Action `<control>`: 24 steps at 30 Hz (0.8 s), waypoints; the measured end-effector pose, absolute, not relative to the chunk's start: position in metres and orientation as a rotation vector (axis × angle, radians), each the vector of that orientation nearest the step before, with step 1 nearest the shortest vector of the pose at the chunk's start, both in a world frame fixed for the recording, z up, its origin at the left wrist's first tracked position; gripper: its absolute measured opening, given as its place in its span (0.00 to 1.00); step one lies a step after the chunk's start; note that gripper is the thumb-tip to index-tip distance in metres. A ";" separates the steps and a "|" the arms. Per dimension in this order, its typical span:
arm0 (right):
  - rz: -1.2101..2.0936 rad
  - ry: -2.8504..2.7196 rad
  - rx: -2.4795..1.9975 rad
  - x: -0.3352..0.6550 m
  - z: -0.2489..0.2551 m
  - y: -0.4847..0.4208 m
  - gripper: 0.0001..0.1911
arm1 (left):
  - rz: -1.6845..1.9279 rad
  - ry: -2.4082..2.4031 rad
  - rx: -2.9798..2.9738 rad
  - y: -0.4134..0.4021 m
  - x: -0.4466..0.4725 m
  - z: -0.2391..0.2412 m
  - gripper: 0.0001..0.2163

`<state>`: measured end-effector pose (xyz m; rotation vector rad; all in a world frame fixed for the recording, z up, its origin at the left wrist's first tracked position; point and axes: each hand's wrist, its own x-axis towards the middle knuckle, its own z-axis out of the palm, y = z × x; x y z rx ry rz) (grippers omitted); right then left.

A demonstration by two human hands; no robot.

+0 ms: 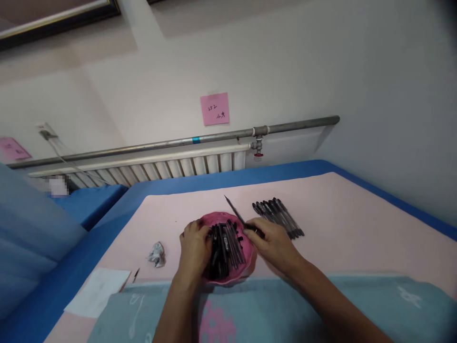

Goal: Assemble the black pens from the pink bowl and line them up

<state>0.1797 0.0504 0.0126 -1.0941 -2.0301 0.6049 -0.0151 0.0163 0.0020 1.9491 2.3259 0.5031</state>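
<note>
Currently, R hand (274, 242) is pinching a pen (234, 208), w/ long axis pointing to 11 o'clock, at 1 o'clock of bowl (215, 217); L hand (194, 244) is resting at its 9 o'clock, grip unclear.

Both hands (194, 245) (274, 241) forward, fingers (257, 223) bent

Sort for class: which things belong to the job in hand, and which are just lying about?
Likely the job:
pen piece in right hand
pink container
pen parts inside
row of pens

Apparently lying about:
crumpled scrap
white sheet
</note>
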 end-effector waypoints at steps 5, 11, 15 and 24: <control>0.592 -2.036 -1.085 0.179 0.012 0.050 0.07 | 0.401 2.353 2.054 0.017 -0.001 -0.004 0.13; 0.578 -2.041 -1.096 0.179 0.012 0.050 0.06 | 0.355 2.316 2.068 0.021 -0.003 -0.010 0.13; 0.599 -2.052 -1.110 0.179 0.013 0.050 0.07 | 0.436 2.285 2.038 0.022 -0.002 -0.007 0.13; 0.651 -2.206 -1.052 0.177 0.016 0.044 0.07 | 1.477 1.468 0.982 0.017 -0.024 0.010 0.05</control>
